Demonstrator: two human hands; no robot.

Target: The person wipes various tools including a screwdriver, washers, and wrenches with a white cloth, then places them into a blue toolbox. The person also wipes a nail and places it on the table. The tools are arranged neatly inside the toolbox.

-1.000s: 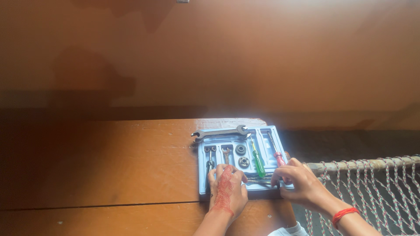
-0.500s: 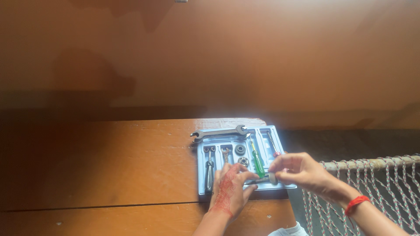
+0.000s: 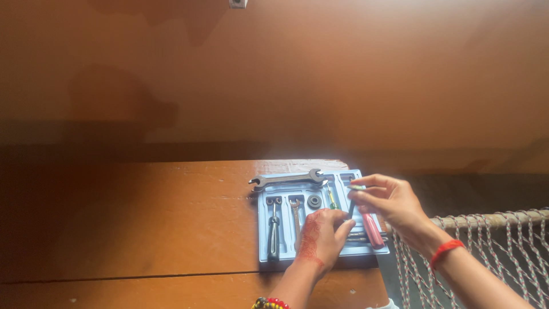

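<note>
Hands meet over a pale blue tool tray that lies on a wooden table. Our left hand rests palm-down on the tray's middle, fingers curled loosely over the compartments there; we cannot tell whether it grips anything beneath. Our right hand hovers above the tray's right side, thumb and forefinger pinched on a small pale piece, with a thin dark shaft running down from the pinch toward the left hand; what that tool is we cannot make out.

Along the tray's far edge lies a wrench. Pliers sit in the left compartment, a small spanner next to them, and a dark ring beyond the left knuckles. A green screwdriver shows just past the left fingertips, and a red screwdriver lies under the right hand. A rope net stretches off to the right of the table.
</note>
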